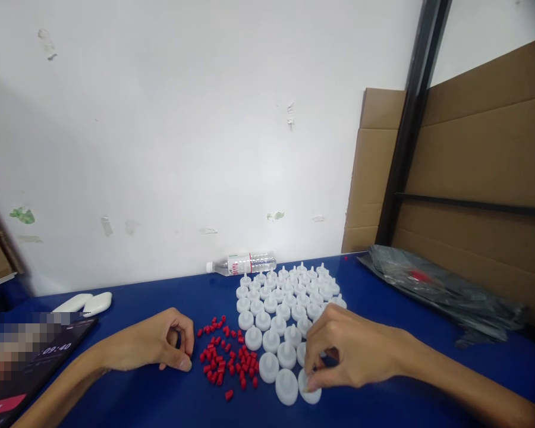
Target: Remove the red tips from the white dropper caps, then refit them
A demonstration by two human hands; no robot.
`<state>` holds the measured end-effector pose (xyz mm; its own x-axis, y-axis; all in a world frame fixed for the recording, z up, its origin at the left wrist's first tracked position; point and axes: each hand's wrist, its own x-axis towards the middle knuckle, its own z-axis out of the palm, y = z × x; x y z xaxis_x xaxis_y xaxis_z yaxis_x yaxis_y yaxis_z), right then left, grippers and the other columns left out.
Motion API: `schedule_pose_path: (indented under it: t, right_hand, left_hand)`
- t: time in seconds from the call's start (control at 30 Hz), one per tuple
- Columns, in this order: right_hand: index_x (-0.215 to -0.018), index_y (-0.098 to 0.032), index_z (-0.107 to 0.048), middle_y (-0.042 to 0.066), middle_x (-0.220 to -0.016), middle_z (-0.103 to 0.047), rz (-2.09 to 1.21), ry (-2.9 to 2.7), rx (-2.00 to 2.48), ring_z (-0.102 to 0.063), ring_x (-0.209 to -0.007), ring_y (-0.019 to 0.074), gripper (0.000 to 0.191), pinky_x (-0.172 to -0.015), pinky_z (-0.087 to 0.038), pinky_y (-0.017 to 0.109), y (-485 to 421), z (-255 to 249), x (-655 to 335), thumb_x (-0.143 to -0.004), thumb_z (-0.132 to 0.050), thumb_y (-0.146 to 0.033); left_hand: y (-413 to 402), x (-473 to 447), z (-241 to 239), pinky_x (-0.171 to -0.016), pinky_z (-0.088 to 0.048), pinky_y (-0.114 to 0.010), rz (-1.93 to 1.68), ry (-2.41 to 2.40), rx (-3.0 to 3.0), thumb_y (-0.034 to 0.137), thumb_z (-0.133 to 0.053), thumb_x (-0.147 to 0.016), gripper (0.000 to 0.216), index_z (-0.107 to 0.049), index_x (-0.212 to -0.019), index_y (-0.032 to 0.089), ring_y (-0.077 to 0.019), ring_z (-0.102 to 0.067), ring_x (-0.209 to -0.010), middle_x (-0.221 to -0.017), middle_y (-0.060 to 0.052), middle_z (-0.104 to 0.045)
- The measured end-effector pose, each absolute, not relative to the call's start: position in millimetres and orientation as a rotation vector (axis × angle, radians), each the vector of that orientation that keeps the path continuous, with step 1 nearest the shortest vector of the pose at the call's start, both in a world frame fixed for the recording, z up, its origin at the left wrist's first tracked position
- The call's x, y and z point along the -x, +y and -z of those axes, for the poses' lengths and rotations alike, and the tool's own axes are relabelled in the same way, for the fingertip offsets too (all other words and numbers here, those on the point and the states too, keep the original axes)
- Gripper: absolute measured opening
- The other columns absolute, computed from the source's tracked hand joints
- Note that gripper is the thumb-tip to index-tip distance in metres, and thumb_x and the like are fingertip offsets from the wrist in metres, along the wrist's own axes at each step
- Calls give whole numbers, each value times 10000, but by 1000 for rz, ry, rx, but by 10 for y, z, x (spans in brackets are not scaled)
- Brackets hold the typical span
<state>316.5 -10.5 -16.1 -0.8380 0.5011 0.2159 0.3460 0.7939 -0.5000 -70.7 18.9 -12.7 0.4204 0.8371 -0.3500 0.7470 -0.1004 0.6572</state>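
Observation:
Several white plastic nozzle caps (282, 303) stand in rows on the blue table (383, 392). A loose heap of small red caps (225, 355) lies just left of them. My right hand (348, 351) is curled over the nearest row, its fingertips pinching one white cap (311, 393) at the front. My left hand (160, 345) rests on the table left of the red heap, fingers curled with thumb and fingertips pressed together at the heap's edge; what they hold, if anything, I cannot make out.
A clear water bottle (243, 264) lies on its side against the white wall behind the caps. A black plastic bag (441, 288) lies at the right by cardboard boxes (485, 160). A phone (40, 362) and two white oblong objects (87, 303) sit at the left.

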Motion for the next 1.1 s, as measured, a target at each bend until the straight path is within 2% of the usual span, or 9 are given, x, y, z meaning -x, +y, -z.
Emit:
schedule_pose_path:
  t: [0.17, 0.33, 0.47, 0.57, 0.67, 0.73, 0.83, 0.93, 1.1]
  right_hand:
    - [-898, -185, -739, 17, -820, -736, -512, -2442, 597, -638, -649, 107, 185, -582, -458, 207, -139, 67, -3203, -962, -702, -354]
    - [-976, -220, -519, 54, -888, -715, -558, -2240, 608, -707, -1086, 205, 133, -643, -523, 213, -124, 171, -3195, -1071, -511, -312]
    - [-1015, -230, -494, 71, -991, -714, -582, -2253, 604, -626, -1266, 225, 86, -756, -558, 249, -139, 254, -3134, -1070, -526, -288]
    - [-1063, -227, -550, 91, -1236, -671, -475, -2310, 608, -658, -1186, 185, 56, -860, -560, 277, -151, 271, -3115, -1036, -595, -246]
    - [-1091, -208, -601, 105, -1285, -646, -244, -2366, 500, -654, -1160, 171, 65, -943, -539, 298, -151, 265, -3107, -1037, -574, -185]
    - [-1113, -191, -618, 107, -1229, -676, -89, -2386, 420, -661, -1139, 172, 90, -935, -536, 290, -153, 249, -3094, -1053, -555, -212]
    - [-1165, -185, -619, 77, -1073, -733, 97, -2418, 391, -711, -940, 167, 279, -811, -539, 280, -168, 221, -3061, -1038, -568, -428]
    - [-1177, -181, -596, 22, -841, -709, 215, -2432, 423, -664, -695, 151, 445, -671, -489, 276, -185, 218, -3030, -1000, -536, -585]
    - [-1086, -202, -517, -34, -736, -630, 207, -2356, 408, -561, -574, 120, 377, -616, -420, 257, -180, 269, -2997, -992, -605, -557]
  left_hand:
    - [160, 712, 117, -501, -276, -225, -150, 1327, -1860, 453, -819, -717, 305, -679, -785, 191, -110, -486, -492, -548, 72, -515]
    - [166, 713, 150, -498, -328, -216, -173, 1289, -1820, 519, -806, -742, 385, -602, -799, 198, -96, -515, -491, -662, 60, -566]
    - [173, 706, 163, -492, -339, -210, -198, 1252, -1804, 544, -802, -760, 419, -568, -794, 198, -91, -520, -485, -682, 62, -568]
    - [186, 652, 137, -505, -363, -219, -333, 1356, -1912, 580, -751, -812, 416, -581, -816, 200, -105, -523, -487, -629, 67, -556]
    - [171, 532, 93, -548, -395, -242, -660, 1575, -2086, 617, -632, -902, 409, -635, -895, 208, -149, -559, -544, -566, 52, -556]
    - [120, 417, 79, -565, -409, -256, -864, 1644, -2197, 602, -589, -936, 395, -667, -943, 215, -168, -591, -606, -664, 10, -654]
    - [-15, 200, 110, -580, -449, -257, -1106, 1543, -2338, 528, -605, -948, 324, -708, -969, 222, -172, -635, -689, -923, -34, -747]
    - [-186, -43, 188, -566, -492, -236, -1219, 1307, -2407, 426, -617, -971, 236, -749, -1021, 237, -158, -652, -681, -957, -37, -759]
    - [-441, -331, 324, -708, -573, -199, -1297, 890, -2506, 251, -593, -1014, 173, -760, -1042, 281, -145, -719, -799, -965, -37, -742]
